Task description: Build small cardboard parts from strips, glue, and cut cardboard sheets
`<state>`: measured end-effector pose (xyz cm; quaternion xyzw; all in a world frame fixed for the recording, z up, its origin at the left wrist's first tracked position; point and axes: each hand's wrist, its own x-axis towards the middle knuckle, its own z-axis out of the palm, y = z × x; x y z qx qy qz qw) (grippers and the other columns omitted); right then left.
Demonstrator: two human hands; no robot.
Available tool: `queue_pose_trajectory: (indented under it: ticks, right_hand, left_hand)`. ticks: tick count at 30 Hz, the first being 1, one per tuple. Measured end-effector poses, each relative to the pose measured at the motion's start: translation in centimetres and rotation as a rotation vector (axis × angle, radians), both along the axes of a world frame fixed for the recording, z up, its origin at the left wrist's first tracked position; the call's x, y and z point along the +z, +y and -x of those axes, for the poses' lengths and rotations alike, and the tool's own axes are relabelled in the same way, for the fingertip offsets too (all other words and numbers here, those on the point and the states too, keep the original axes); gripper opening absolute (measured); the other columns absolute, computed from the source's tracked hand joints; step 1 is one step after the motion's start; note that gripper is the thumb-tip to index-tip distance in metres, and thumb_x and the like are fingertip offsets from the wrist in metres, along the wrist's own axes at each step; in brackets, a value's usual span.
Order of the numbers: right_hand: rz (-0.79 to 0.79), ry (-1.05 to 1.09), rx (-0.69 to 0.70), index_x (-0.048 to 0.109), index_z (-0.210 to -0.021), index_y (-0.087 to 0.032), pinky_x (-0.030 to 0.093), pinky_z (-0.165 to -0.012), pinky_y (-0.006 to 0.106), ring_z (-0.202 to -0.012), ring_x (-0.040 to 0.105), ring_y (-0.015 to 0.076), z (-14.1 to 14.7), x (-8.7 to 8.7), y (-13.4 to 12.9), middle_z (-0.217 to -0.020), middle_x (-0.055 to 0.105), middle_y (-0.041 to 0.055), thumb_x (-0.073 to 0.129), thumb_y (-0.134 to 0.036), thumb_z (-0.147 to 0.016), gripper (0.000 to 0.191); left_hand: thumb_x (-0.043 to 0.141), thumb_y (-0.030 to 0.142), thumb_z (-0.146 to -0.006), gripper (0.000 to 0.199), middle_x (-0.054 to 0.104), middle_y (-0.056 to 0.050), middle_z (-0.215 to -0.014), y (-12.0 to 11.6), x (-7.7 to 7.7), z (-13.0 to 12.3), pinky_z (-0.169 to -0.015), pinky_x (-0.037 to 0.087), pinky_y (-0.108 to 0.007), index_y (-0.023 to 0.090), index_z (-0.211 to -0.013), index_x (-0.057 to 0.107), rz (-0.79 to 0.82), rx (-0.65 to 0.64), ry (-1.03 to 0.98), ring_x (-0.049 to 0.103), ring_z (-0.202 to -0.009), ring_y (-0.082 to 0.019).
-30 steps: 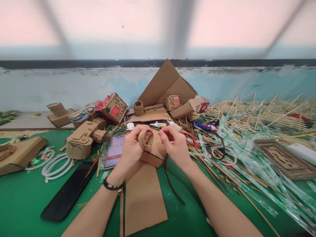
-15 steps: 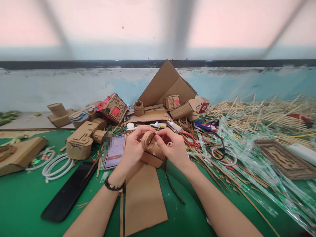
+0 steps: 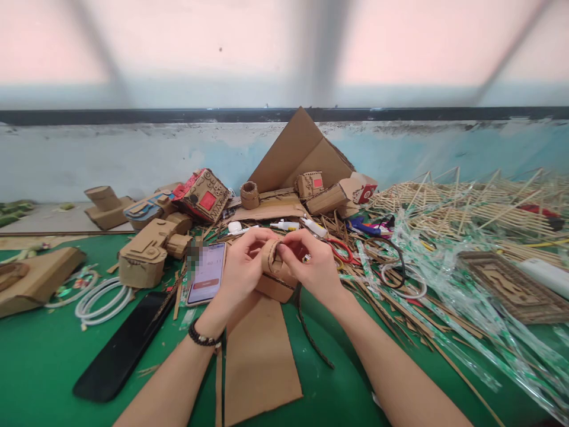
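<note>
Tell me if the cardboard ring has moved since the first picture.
Yes, the cardboard ring has shifted slightly right, away from the unmoved phone.

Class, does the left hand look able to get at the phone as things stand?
Probably yes: the phone lies close beside the left hand, mostly uncovered, though that hand holds the cardboard ring and would likely have to release it.

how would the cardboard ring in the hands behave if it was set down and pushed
The cardboard ring would probably roll if stood on its curved side, given its rounded outline. It is likely light, being a narrow band of cardboard, and might bend or dent under a hard push, since its wall looks thin.
</note>
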<state>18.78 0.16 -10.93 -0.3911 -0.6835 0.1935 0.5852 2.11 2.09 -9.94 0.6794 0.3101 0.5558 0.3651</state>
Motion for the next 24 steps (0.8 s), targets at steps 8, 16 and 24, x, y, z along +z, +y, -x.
queue_pose_trajectory:
  ticks: [8, 16, 24]
  right_hand:
    - [0.327, 0.241, 0.248, 0.065, -0.094, -0.022, 0.045, -0.049, 0.024, -0.058, 0.052, 0.0128, -0.5, 0.9, 0.2, -0.074, 0.059, -0.001, 0.066, -0.055, -0.096, 0.033]
    - [0.6, 0.533, 0.5, 0.064, -0.095, -0.022, 0.039, -0.046, 0.021, -0.051, 0.046, 0.0091, -0.2, -0.1, 0.6, -0.067, 0.051, -0.0064, 0.082, -0.056, -0.085, 0.039]
    - [0.611, 0.595, 0.433, 0.062, -0.09, -0.022, 0.036, -0.045, 0.022, -0.053, 0.042, 0.0092, -0.1, -0.1, 1.0, -0.07, 0.051, -0.0057, 0.088, -0.055, -0.077, 0.044]
  left_hand:
    - [0.067, 0.043, -0.099, 0.025, 0.075, -0.005, -0.102, 0.1, 0.0, 0.3, -0.061, 0.059, -0.024, 0.022, -0.11, 0.076, 0.108, -0.03, -0.009, 0.069, -0.073, -0.014]
    - [0.071, 0.047, -0.096, 0.029, 0.076, -0.01, -0.12, 0.3, 0.0, 0.4, -0.066, 0.065, -0.026, 0.021, -0.108, 0.079, 0.132, -0.085, -0.056, 0.075, -0.09, -0.02]
    - [0.078, 0.04, -0.091, 0.024, 0.075, -0.009, -0.118, 0.1, 0.3, 0.3, -0.07, 0.065, -0.027, 0.022, -0.106, 0.08, 0.113, -0.113, -0.085, 0.073, -0.099, -0.022]
